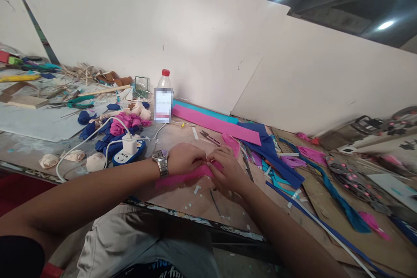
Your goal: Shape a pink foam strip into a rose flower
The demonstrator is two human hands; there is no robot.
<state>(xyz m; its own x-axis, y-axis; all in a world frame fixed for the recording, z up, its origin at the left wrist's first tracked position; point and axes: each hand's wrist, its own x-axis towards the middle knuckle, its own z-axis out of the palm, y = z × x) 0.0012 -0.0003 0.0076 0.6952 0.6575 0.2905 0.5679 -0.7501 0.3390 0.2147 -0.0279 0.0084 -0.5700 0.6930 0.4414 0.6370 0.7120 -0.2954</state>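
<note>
A pink strip (182, 178) is just below the middle of the frame. The left hand (187, 158) and right hand (226, 166) pinch it, fingertips closed together and meeting. Above them, dark snips (210, 138) lie near a long pink sheet (215, 124). Left of centre, a red-capped bottle (165, 82) stands above a blue-and-white power socket (127, 154).
</note>
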